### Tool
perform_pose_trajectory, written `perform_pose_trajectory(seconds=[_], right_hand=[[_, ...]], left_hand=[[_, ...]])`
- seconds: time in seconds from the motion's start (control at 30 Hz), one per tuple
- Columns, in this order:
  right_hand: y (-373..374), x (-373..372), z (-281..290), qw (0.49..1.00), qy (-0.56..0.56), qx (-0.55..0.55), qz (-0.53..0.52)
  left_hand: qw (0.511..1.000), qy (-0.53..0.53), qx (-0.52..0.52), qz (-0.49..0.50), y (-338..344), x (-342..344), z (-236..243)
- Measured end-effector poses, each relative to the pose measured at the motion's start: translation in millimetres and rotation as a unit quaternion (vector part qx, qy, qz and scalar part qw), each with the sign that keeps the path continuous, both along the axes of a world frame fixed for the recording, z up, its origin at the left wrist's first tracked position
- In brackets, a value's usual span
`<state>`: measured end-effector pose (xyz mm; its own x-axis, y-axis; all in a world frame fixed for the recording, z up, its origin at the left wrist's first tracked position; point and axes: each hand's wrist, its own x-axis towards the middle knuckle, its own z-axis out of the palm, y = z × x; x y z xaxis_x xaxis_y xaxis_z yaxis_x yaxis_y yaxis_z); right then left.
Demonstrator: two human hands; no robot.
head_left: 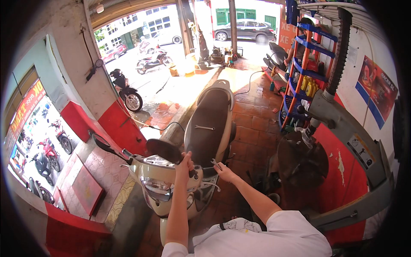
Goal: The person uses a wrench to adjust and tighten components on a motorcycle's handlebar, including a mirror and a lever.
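Observation:
A cream scooter (160, 208) stands in front of me, its headlight end toward me. My left hand (185, 164) is closed at the edge of a dark rear-view mirror (163, 150), above the handlebar; the fingers partly hide where the mirror joins its stem. My right hand (225, 172) grips a wrench (214, 162), whose open jaw sticks out past the fingers beside the handlebar. Another wrench (204, 127) lies across the brown seat (209, 109). The other mirror (102, 143) stands out at the scooter's left side in view.
A tyre-changing machine (302, 160) with a tall arm fills the right side. Behind it stands a blue and orange shelf rack (295, 81) with yellow bottles, and a person (295, 49) is near it. A red-painted wall (122, 128) borders the left. A hose (248, 88) crosses the tiled floor.

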<state>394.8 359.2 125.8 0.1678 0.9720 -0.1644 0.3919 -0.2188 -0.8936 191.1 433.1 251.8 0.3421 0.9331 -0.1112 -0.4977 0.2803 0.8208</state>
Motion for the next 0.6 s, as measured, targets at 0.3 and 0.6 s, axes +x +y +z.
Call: perform_pose_trajectory(seconds=[0.3, 0.6], right_hand=[[8, 5, -15, 1.000, 0.011, -0.003, 0.001], [7, -1, -6, 1.000, 0.001, 0.019, -0.005]], left_hand=[[0.984, 0.166, 0.027, -0.059, 20, 24, 5], [0.790, 0.506, 0.275, 0.210, -47, 41, 10]])
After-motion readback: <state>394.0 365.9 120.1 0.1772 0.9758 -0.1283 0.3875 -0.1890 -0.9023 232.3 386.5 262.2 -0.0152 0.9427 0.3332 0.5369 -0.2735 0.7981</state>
